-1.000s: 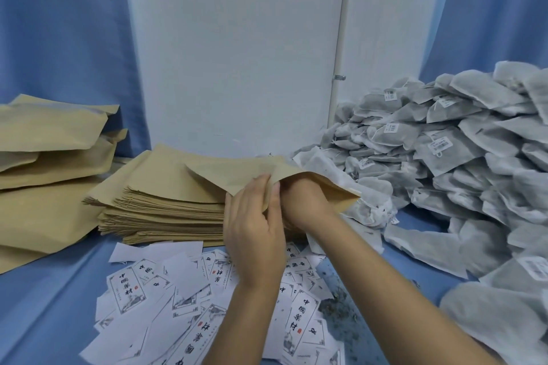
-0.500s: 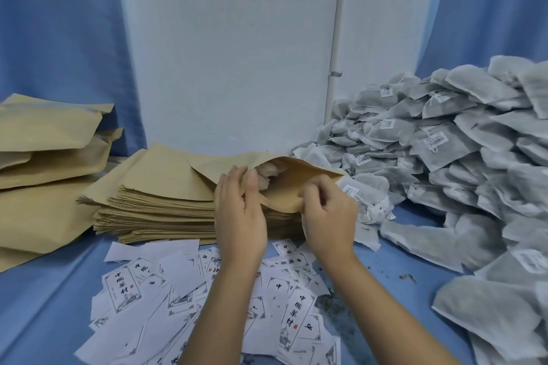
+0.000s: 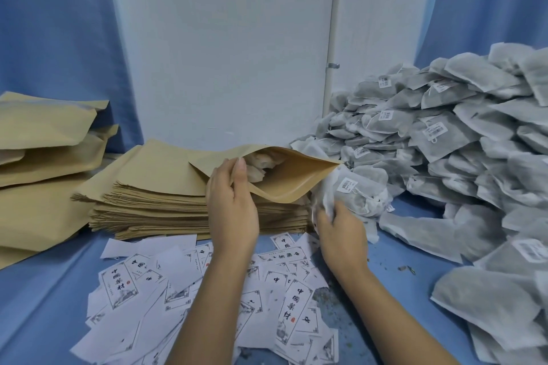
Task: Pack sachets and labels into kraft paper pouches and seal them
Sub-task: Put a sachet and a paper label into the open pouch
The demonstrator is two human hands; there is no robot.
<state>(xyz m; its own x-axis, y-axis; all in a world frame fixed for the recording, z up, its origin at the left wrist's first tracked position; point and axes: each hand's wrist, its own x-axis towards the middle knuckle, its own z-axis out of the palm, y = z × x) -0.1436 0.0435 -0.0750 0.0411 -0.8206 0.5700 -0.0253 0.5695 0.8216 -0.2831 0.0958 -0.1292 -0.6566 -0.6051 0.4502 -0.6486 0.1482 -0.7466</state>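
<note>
A kraft paper pouch (image 3: 292, 179) lies open-mouthed on top of the stack of flat pouches (image 3: 166, 198), with pale sachets showing inside it. My left hand (image 3: 232, 209) pinches the near lip of the pouch mouth and holds it apart. Just right of the mouth, my right hand (image 3: 341, 230) grips a grey-white sachet (image 3: 354, 192) with a barcode tag. Printed paper labels (image 3: 225, 284) lie scattered in front of the stack, under my forearms.
A big heap of grey sachets (image 3: 462, 157) fills the right side. Filled kraft pouches (image 3: 38, 151) are piled at the left edge. A white panel (image 3: 225, 47) and blue curtains close off the back. Crumbs dot the blue tabletop (image 3: 397, 270).
My right hand came out of the pouch, moved right and took hold of a sachet at the heap's edge. My left hand kept hold of the pouch lip, and the mouth now gapes wider.
</note>
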